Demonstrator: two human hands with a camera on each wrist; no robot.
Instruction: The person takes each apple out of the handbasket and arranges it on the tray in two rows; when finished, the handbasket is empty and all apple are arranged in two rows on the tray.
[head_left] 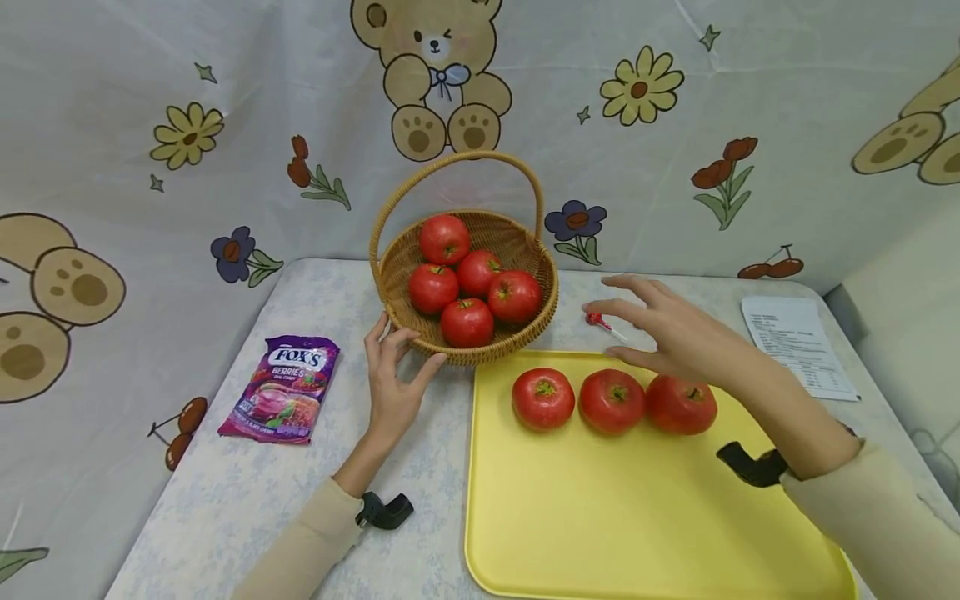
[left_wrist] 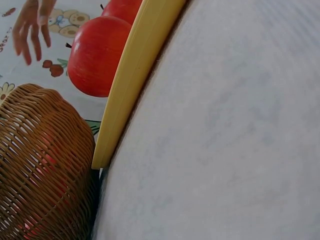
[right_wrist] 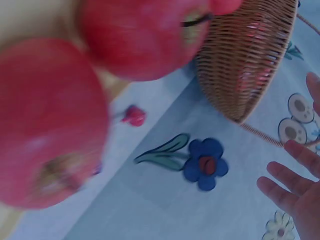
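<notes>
My left hand [head_left: 395,392] holds the near-left rim of a wicker basket [head_left: 551,287], thumb on the outer side and index finger over the edge. Several red apples [head_left: 467,322] fill the basket, whose tall handle arches above them. In the left wrist view the woven basket side [left_wrist: 45,165] shows, but not the left hand. My right hand [head_left: 686,333], fingers spread and holding nothing, hovers past the tray's far edge. Near its fingertips a red lollipop [head_left: 595,319] lies on the table; the right wrist view shows the lollipop [right_wrist: 135,115] apart from the fingers.
Three more apples [head_left: 543,399] stand in a row along the far side of a yellow tray [head_left: 652,517]. A purple Fox's candy bag [head_left: 283,390] lies at left. A printed paper slip [head_left: 798,346] is at right. A patterned cloth [head_left: 300,83] hangs behind the table.
</notes>
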